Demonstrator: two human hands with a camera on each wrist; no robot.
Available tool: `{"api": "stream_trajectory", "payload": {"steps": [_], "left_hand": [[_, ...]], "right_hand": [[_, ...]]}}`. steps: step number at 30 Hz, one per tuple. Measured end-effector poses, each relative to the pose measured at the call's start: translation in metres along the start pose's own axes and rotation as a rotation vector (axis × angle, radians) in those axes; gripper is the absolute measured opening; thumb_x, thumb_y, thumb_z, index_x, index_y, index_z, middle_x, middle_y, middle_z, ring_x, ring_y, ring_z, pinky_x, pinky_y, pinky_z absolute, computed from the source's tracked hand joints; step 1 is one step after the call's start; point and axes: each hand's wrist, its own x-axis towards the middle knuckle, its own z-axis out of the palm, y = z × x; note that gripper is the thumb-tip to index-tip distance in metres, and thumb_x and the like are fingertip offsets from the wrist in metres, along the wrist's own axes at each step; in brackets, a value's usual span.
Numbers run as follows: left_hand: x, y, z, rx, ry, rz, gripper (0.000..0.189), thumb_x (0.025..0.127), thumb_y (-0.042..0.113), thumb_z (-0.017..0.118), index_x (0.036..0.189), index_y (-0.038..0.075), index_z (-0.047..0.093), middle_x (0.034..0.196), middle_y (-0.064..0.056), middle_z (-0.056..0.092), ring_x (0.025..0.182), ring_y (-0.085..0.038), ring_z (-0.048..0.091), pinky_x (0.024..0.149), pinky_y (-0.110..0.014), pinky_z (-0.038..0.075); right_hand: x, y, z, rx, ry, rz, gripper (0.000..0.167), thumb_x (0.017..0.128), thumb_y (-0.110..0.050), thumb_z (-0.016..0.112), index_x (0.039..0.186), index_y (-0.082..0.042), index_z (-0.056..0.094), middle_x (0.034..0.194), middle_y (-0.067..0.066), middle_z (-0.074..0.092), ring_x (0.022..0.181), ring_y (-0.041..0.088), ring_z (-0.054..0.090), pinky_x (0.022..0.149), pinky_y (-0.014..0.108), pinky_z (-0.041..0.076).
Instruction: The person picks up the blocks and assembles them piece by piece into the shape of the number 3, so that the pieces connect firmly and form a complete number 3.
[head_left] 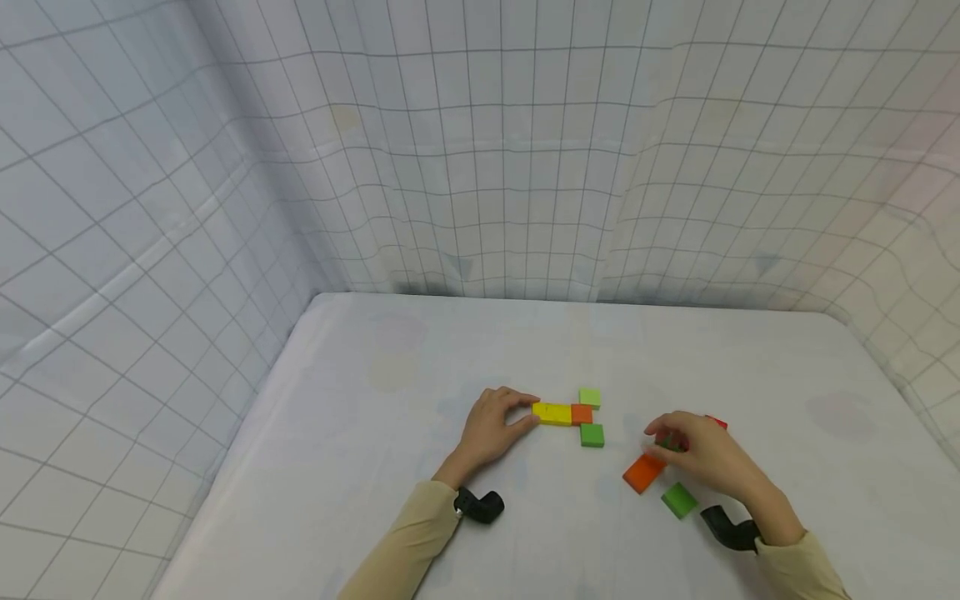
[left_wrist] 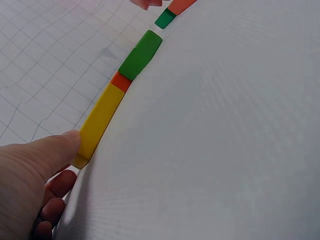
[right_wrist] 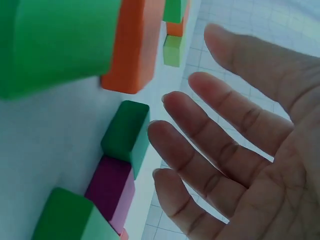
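My left hand [head_left: 489,427] pinches the left end of a yellow block [head_left: 557,415], thumb on the near side and forefinger on the far side. An orange block [head_left: 582,414] adjoins the yellow one's right end. Off that orange block's corners lie a light green block [head_left: 589,397] and a green block [head_left: 592,435]. My right hand [head_left: 708,452] hovers over the loose blocks, fingers loosely bent and holding nothing. Below it lie an orange-red block [head_left: 642,474], another green block [head_left: 679,500], and, in the right wrist view, a dark green block [right_wrist: 125,132] and a purple block [right_wrist: 110,190].
A white-covered table [head_left: 420,358] carries all the blocks. Grid-patterned white cloth [head_left: 480,183] hangs behind it and along both sides. A red block [head_left: 717,422] peeks out past the right hand. Each wrist wears a black camera mount [head_left: 480,506].
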Motion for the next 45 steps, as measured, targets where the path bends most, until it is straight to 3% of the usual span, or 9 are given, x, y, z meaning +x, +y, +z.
{"api": "stream_trajectory", "payload": {"steps": [7, 11, 15, 21, 35, 40, 45], "left_hand": [[0.002, 0.0, -0.001, 0.007, -0.007, -0.002, 0.031, 0.089, 0.035, 0.066, 0.117, 0.021, 0.068, 0.108, 0.005, 0.061, 0.094, -0.014, 0.048, 0.081, -0.031, 0.039], [0.003, 0.001, -0.001, 0.006, -0.002, -0.001, 0.031, 0.089, 0.035, 0.066, 0.116, 0.021, 0.068, 0.108, 0.005, 0.061, 0.095, -0.015, 0.048, 0.081, -0.032, 0.039], [0.003, 0.002, -0.002, 0.005, 0.002, 0.001, 0.031, 0.089, 0.035, 0.066, 0.116, 0.02, 0.069, 0.108, 0.004, 0.061, 0.095, -0.016, 0.049, 0.082, -0.032, 0.04], [0.003, 0.001, -0.001, -0.002, 0.001, -0.003, 0.03, 0.089, 0.034, 0.066, 0.116, 0.02, 0.069, 0.108, 0.004, 0.061, 0.094, -0.015, 0.048, 0.081, -0.033, 0.039], [0.001, -0.001, 0.002, 0.006, -0.006, -0.02, 0.03, 0.089, 0.035, 0.067, 0.116, 0.021, 0.069, 0.108, 0.006, 0.062, 0.09, -0.013, 0.047, 0.078, -0.03, 0.039], [0.001, -0.001, 0.003, 0.006, -0.012, -0.035, 0.03, 0.089, 0.035, 0.067, 0.116, 0.022, 0.068, 0.109, 0.006, 0.061, 0.09, -0.012, 0.047, 0.078, -0.03, 0.038], [0.001, -0.001, 0.001, 0.011, -0.005, -0.029, 0.03, 0.089, 0.035, 0.067, 0.116, 0.022, 0.069, 0.108, 0.006, 0.062, 0.09, -0.013, 0.047, 0.078, -0.03, 0.039]], "right_hand": [[0.0, 0.0, 0.005, -0.009, -0.105, 0.041, 0.032, 0.073, -0.031, 0.082, 0.1, -0.019, 0.069, 0.085, -0.006, 0.051, 0.08, 0.014, 0.047, 0.062, 0.025, 0.042], [-0.001, -0.003, 0.008, -0.012, -0.117, 0.051, 0.04, 0.068, -0.042, 0.084, 0.1, -0.022, 0.069, 0.089, -0.007, 0.052, 0.083, 0.014, 0.048, 0.064, 0.026, 0.043], [0.0, -0.003, 0.011, -0.041, -0.128, 0.004, 0.043, 0.067, -0.049, 0.082, 0.1, -0.024, 0.07, 0.087, -0.009, 0.051, 0.08, 0.011, 0.048, 0.065, 0.024, 0.044], [0.0, 0.0, 0.012, -0.084, -0.09, -0.032, 0.034, 0.068, -0.044, 0.083, 0.094, -0.025, 0.071, 0.083, -0.01, 0.049, 0.078, 0.009, 0.047, 0.065, 0.024, 0.044], [-0.017, 0.003, 0.005, -0.12, -0.011, 0.066, 0.035, 0.075, -0.042, 0.078, 0.099, -0.019, 0.067, 0.091, -0.01, 0.055, 0.082, 0.01, 0.05, 0.071, 0.032, 0.046], [-0.031, -0.001, -0.003, -0.119, -0.068, 0.146, 0.038, 0.075, -0.051, 0.075, 0.089, -0.018, 0.061, 0.081, -0.009, 0.053, 0.074, 0.011, 0.047, 0.064, 0.03, 0.043], [-0.045, -0.005, -0.003, -0.127, -0.144, 0.254, 0.044, 0.069, -0.053, 0.078, 0.09, -0.018, 0.063, 0.078, -0.006, 0.051, 0.073, 0.013, 0.047, 0.062, 0.03, 0.042]]}}
